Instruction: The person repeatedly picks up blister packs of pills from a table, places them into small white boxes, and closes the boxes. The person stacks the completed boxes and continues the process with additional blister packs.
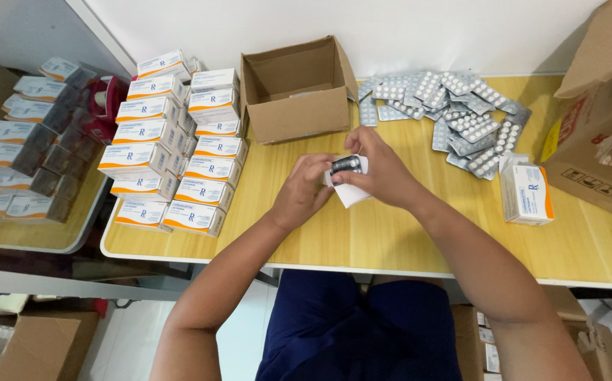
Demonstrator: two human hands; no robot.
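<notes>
Both hands meet over the middle of the yellow wooden worktop (390, 240). Left hand (302, 190) has its grip closed on a small white carton (350, 192); right hand (380, 169) pinches silver blister strips (346, 164) at the carton's open end. Behind them sits an open brown cardboard box (295, 92). Loose silver blister packs (454, 113) are heaped to the right, stacked white-and-orange cartons (172, 148) to the left, and one white-and-orange carton (526, 194) lies on the right.

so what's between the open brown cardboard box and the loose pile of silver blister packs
Nothing. In the head view, only a narrow strip of bare yellow wooden table separates the open brown cardboard box from the silver blister packs.
</notes>
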